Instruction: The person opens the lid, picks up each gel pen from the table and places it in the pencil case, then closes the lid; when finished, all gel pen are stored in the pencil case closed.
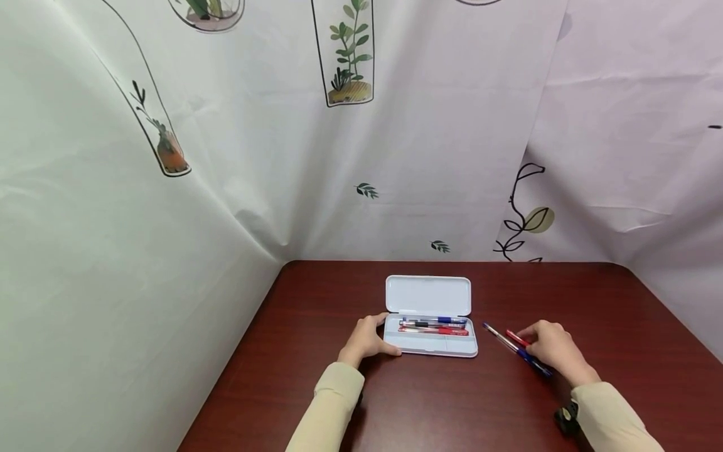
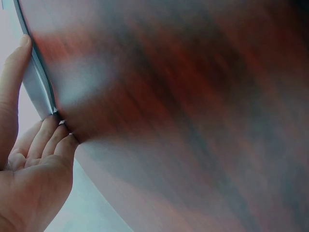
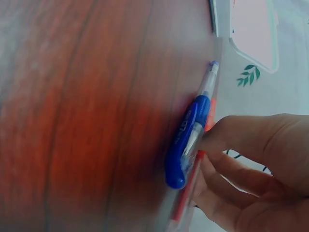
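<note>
A white pencil case [image 1: 415, 344] lies with its lid [image 1: 428, 295] folded back on the table. Inside, several pens [image 1: 432, 325] with blue, black and red parts lie lengthwise in the rear compartment. My left hand [image 1: 364, 340] holds the left end of the case, thumb at the front edge and fingers round the back corner. To the right of the case, my right hand [image 1: 558, 351] pinches a red pen [image 3: 184, 195] between thumb and fingers. Just beside that pen, a blue pen [image 3: 188, 130] lies slanted on the table; whether the two touch is hard to tell.
The dark reddish-brown table [image 1: 440, 408] has rounded far corners. White cloth [image 1: 271, 157] with printed plants hangs behind it and along the left side. A small black object [image 1: 567, 417] shows under the right wrist.
</note>
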`<state>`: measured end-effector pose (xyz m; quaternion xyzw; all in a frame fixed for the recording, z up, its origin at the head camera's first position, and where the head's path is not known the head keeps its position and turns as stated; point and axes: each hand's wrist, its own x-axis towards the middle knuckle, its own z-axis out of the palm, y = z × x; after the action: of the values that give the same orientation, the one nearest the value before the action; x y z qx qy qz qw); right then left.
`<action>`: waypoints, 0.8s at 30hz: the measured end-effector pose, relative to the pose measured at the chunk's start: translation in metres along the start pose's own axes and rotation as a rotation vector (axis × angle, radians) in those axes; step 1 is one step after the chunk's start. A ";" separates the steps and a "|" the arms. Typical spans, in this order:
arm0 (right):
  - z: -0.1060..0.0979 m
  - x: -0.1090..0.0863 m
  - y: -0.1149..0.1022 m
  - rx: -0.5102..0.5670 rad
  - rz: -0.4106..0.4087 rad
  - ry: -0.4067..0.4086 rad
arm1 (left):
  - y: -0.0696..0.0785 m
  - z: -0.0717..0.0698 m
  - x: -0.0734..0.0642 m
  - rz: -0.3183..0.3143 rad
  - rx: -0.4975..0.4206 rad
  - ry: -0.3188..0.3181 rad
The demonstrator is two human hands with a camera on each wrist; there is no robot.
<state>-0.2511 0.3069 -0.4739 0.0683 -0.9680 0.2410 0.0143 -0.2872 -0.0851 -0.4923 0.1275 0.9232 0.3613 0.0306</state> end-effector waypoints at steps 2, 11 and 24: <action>0.000 0.000 0.002 0.020 -0.003 -0.001 | 0.001 -0.001 -0.001 -0.001 -0.005 0.003; -0.001 -0.002 0.006 0.071 -0.025 0.007 | 0.002 -0.001 -0.002 0.005 0.005 0.002; -0.005 0.005 -0.008 0.105 -0.018 -0.002 | -0.001 0.001 -0.002 0.020 -0.001 0.017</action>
<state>-0.2554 0.3013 -0.4649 0.0781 -0.9534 0.2913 0.0119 -0.2851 -0.0855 -0.4938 0.1337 0.9219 0.3630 0.0193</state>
